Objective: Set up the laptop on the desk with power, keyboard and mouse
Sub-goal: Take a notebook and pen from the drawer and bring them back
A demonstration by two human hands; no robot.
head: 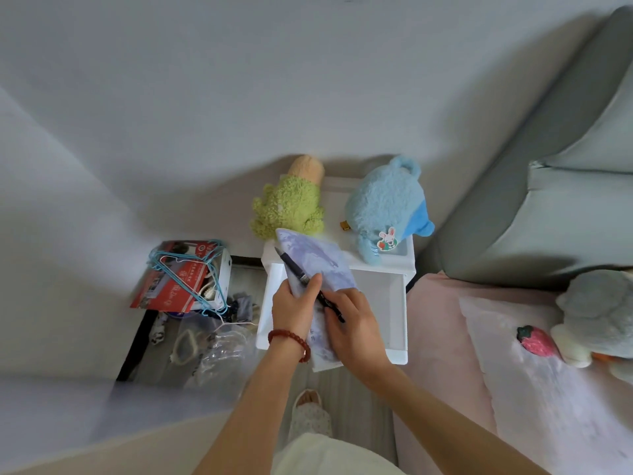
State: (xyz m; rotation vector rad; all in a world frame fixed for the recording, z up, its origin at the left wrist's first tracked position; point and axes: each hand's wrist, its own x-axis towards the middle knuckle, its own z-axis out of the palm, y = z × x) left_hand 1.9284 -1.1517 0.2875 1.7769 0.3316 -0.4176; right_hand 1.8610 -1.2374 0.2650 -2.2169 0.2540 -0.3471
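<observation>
Standing at white bedside cabinet [373,269], drawer [394,320] pulled open. Left hand [295,306] clamped on a flat marbled lilac item [322,265] — notebook or sleeve, cannot tell — thumb pinning a black pen [295,269] across its face. Right hand [356,325] curled over the lower half, fingers closed on cover and pen end.

Judged step: clearing or fetching from the drawer. Best lifted level with both hands, pen kept pinned, well clear of the green plush [291,207] and blue plush [387,207] on the cabinet top.

No laptop, charger, keyboard, mouse or desk in view. Drawer contents hidden behind item and hands. Left of cabinet — hangers [191,269] on a box, clutter below blurred.
</observation>
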